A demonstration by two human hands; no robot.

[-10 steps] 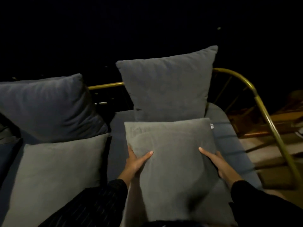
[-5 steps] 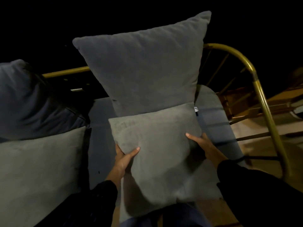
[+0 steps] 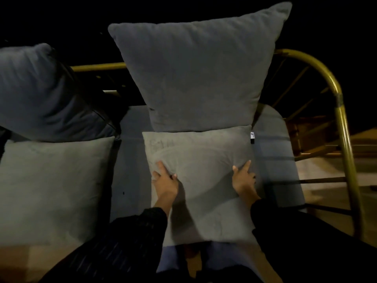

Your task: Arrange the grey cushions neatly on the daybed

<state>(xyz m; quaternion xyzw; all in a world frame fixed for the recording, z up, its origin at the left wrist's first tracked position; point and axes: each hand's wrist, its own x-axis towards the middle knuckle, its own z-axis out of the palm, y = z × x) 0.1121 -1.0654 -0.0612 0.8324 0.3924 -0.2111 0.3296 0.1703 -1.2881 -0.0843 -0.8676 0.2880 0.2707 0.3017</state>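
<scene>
A small light-grey cushion (image 3: 204, 166) leans on the daybed's blue-grey mattress (image 3: 130, 160), in front of a large darker grey cushion (image 3: 193, 74) standing upright against the back rail. My left hand (image 3: 165, 180) presses on the small cushion's left side with fingers spread. On its right edge rests my right hand (image 3: 243, 178), fingers on the fabric. A second small grey cushion (image 3: 53, 184) lies at the left, with another large dark cushion (image 3: 40, 94) slumped behind it.
The daybed's brass frame (image 3: 344, 127) curves down the right side, with thin spokes inside it. Beyond it is a lit wooden floor (image 3: 334, 172). The background is dark. My dark sleeves and legs fill the bottom of the view.
The view has moved closer and the small cushion has been pushed back against the large one. Both hands shifted from gripping its edges to pressing on its front face.
</scene>
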